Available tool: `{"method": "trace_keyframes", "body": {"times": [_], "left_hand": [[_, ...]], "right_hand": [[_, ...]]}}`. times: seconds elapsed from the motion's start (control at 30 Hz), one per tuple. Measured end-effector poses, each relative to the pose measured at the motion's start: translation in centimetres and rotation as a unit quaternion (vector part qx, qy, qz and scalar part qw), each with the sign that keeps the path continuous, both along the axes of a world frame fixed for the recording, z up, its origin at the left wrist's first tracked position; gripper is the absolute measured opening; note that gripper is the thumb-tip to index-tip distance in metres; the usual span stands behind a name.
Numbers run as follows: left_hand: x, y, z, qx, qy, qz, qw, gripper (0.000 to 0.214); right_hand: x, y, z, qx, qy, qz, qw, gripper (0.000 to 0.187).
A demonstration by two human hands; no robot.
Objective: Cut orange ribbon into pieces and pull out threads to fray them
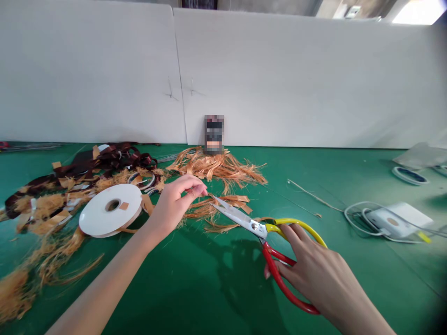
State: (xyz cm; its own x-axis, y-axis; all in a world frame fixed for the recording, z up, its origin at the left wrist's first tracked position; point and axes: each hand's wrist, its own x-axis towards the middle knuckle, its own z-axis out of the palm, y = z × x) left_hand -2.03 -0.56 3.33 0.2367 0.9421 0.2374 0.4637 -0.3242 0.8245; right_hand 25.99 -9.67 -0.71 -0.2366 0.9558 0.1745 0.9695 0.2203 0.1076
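Observation:
My right hand (pixel 314 274) is shut on the red and yellow handles of a pair of steel scissors (pixel 240 218), whose open blades point up and left. Just past the blade tips, my left hand (pixel 174 207) has its fingertips pinched together. Any fine strand between them is too small to tell. Frayed orange ribbon strands (pixel 216 209) lie under the blades, and a larger frayed orange heap (pixel 213 167) sits behind them. To the left of my left hand lies a white ribbon spool (pixel 110 209).
Dark brown and orange ribbon scraps (pixel 87 174) spread over the green mat (pixel 216 298) at left. A pixelated upright object (pixel 213 134) stands against the white board wall (pixel 296 79). A white device with cables (pixel 394 221) and a tape ring (pixel 409 176) lie at right.

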Motion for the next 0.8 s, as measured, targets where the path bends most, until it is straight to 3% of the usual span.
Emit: {"method": "trace_keyframes", "body": {"times": [0.17,0.33,0.43,0.5,0.57,0.6,0.63,0.73,0.8], "left_hand": [[0.5,0.1,0.3,0.014,0.014,-0.001,1.000,0.027],[-0.2,0.3,-0.3,0.010,-0.039,0.027,0.999,0.026],[-2.1,1.2,-0.3,-0.009,-0.161,0.094,0.982,0.023],[-4.2,2.1,-0.2,0.027,-0.225,0.199,0.953,0.019],[-6.9,3.0,-0.2,0.109,-0.150,0.308,0.933,0.023],[-8.2,3.3,-0.4,0.155,-0.043,0.368,0.916,0.030],[-9.3,3.4,-0.7,0.171,0.101,0.382,0.903,0.031],[-10.9,3.1,-2.3,0.146,0.213,0.340,0.904,0.016],[-9.9,2.2,-3.5,0.109,0.322,0.287,0.896,0.017]], "right_hand": [[0.0,0.5,-0.9,-0.028,-0.010,-0.019,0.999,0.021],[1.0,0.7,-1.7,-0.048,-0.001,-0.037,0.998,0.015],[1.3,1.0,-1.6,-0.067,0.002,-0.113,0.991,0.016],[1.5,1.3,-1.3,-0.085,0.011,-0.174,0.981,0.022],[2.0,1.8,-1.0,-0.097,0.024,-0.228,0.969,0.026],[2.3,2.1,-0.9,-0.101,0.032,-0.251,0.962,0.027],[2.6,2.5,-0.8,-0.103,0.040,-0.270,0.956,0.028],[3.4,3.7,-0.7,-0.103,0.065,-0.313,0.942,0.032],[3.8,4.7,-0.7,-0.100,0.087,-0.335,0.933,0.037]]}}
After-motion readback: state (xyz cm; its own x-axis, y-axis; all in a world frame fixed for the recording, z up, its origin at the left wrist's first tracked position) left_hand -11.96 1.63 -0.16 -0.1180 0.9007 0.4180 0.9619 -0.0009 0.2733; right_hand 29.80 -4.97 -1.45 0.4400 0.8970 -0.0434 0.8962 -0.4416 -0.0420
